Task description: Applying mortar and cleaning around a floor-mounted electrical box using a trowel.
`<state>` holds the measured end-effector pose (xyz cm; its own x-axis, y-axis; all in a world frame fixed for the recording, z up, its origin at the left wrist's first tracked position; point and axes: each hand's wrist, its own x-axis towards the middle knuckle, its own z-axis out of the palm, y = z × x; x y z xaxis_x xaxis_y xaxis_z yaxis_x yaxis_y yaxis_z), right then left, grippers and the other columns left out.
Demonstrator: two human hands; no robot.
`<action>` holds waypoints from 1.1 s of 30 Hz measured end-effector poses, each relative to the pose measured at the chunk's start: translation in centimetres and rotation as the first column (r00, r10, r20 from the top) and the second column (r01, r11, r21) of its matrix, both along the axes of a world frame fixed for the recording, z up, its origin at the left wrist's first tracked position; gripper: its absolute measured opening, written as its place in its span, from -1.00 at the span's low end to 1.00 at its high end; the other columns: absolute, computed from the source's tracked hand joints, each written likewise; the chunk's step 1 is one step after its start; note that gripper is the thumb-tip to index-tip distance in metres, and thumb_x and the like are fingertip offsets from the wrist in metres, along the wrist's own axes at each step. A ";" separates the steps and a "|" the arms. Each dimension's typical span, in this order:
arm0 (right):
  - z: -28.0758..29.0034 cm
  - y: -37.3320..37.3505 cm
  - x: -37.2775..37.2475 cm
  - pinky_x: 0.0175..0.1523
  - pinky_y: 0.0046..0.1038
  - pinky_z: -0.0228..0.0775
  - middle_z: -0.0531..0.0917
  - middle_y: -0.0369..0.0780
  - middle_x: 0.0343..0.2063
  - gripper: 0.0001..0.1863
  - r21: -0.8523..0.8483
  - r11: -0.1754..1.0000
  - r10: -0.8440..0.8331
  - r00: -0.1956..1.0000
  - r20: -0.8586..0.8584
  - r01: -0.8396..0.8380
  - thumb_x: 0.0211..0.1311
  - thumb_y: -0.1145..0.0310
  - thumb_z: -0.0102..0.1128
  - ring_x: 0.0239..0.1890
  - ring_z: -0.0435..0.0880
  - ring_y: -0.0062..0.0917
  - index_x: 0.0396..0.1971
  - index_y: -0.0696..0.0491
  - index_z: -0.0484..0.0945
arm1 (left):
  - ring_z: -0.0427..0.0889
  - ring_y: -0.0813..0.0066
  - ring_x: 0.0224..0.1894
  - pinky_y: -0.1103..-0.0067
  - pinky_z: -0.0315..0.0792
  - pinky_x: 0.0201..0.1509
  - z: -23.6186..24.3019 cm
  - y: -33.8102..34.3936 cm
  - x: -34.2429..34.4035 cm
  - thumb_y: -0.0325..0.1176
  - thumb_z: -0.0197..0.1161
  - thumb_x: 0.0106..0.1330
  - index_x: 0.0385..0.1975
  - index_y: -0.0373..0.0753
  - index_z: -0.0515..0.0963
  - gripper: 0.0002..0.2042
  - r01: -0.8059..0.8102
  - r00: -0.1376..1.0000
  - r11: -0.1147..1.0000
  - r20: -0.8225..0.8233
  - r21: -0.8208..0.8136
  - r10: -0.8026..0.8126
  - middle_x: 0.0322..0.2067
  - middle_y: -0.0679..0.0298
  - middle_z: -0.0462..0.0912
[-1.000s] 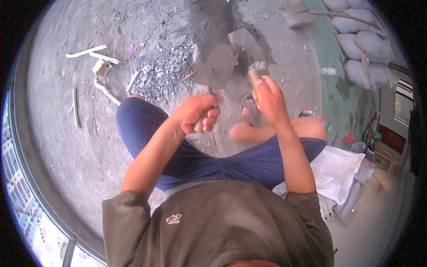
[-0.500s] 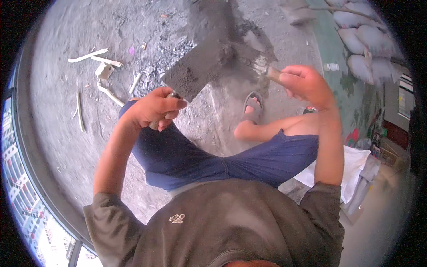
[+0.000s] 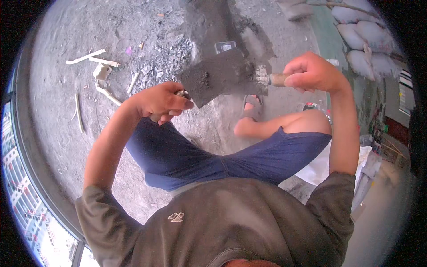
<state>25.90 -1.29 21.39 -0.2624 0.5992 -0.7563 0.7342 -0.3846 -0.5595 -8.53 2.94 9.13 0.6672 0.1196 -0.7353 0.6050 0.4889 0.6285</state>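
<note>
Trowel [image 3: 198,92], its flat blade loaded with dark mortar [image 3: 205,79], is gripped by my left hand [image 3: 164,102] above the floor [image 3: 58,151]. My right hand's [image 3: 313,73] fingers clasp a wooden-handled tool [image 3: 278,80] beside it.

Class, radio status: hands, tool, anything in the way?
Left hand closed on tool handle; right hand closed on tan handle. Dark blade between them, crumbly grey material on top. Pale strips lie left, apart from hands.
</note>
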 end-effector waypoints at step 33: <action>-6.0 -5.0 -5.8 -0.58 -0.71 0.20 0.48 -0.34 -0.63 -0.75 0.265 0.613 -0.653 0.665 -0.362 0.745 0.26 0.19 0.04 -0.64 0.38 -0.77 -0.34 0.09 0.48 | 0.31 0.54 -0.85 0.58 0.22 -0.81 -1.5 -7.6 6.4 -0.30 0.14 0.24 -0.46 -0.16 0.33 -0.85 -0.564 0.749 0.708 0.099 -0.426 0.655 -0.75 0.35 0.32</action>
<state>20.12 -6.29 15.38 0.2346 0.8755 -0.4224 0.1747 -0.4654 -0.8677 -2.10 -4.61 7.67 0.6887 0.3287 -0.6463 -0.0420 0.9079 0.4171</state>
